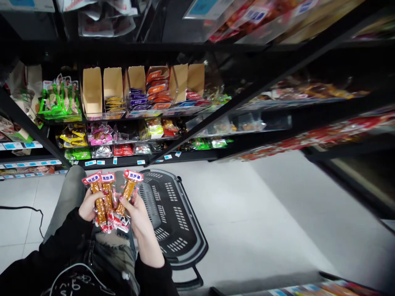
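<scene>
Above my lap I hold several clear snack packets with red-and-white printed tops and brown, bar-shaped food inside. My left hand [90, 204] is closed around a few snack packets [99, 207], its thumb across their front. One more packet [127, 196] is pinched in my right hand [135, 211], thumb on the front. Red-and-white lower ends of packets bunch together between the two hands. The fingers behind the packets are hidden.
A black shopping basket [173, 213] sits on the pale floor at my right. Ahead, black shelves hold open cardboard boxes [92, 91] and green snack packs [61, 98]. A slanted shelf post [222, 109] crosses the view. A black cable [31, 208] lies at left.
</scene>
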`<state>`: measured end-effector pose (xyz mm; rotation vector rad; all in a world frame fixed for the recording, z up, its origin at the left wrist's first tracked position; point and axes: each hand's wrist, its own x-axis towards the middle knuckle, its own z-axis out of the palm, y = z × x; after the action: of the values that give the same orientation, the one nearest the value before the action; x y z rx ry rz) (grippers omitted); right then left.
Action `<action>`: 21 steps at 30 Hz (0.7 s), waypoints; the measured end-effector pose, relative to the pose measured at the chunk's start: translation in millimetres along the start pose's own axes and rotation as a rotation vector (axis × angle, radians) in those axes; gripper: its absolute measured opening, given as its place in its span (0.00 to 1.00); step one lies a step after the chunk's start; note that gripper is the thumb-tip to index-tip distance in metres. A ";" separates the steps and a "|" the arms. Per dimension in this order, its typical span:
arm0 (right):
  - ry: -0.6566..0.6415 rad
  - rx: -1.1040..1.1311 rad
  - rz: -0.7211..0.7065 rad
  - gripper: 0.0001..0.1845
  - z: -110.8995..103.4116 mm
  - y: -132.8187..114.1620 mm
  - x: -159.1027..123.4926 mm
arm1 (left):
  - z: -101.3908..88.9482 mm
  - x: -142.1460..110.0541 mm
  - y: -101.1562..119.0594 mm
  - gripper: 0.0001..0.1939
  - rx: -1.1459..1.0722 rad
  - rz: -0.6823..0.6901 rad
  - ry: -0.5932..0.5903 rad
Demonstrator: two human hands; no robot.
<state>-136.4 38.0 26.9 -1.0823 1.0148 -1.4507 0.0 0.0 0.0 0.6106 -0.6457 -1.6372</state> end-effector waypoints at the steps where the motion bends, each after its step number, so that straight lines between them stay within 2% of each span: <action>1: 0.004 0.083 0.057 0.23 -4.2 -1.4 0.4 | -1.1 -1.3 0.5 0.16 0.004 -0.005 0.000; 4: -0.031 0.286 0.152 0.22 -15.6 -4.2 2.6 | -6.7 -4.7 3.6 0.17 -0.009 -0.048 -0.011; 7: -0.141 0.387 0.079 0.19 -23.3 -1.6 5.1 | -13.7 -6.3 10.1 0.18 -0.022 -0.067 -0.009; 12: -0.229 0.629 -0.044 0.29 -25.6 13.0 4.2 | -18.0 -10.1 24.3 0.19 -0.004 -0.059 0.060; 14: -0.282 0.810 -0.056 0.25 -22.9 17.8 2.8 | -17.1 -12.8 27.5 0.20 0.012 -0.070 0.073; 17: -0.445 1.116 -0.077 0.16 -16.6 21.1 2.1 | -16.1 -16.4 28.1 0.22 0.020 -0.091 0.069; 21: -0.622 1.435 -0.056 0.12 -9.8 19.3 7.2 | -17.6 -17.7 25.2 0.22 -0.003 -0.091 0.072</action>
<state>-142.0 28.9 6.7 -0.3692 -0.5328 -1.2791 32.6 12.7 6.1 0.7030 -0.5696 -1.6924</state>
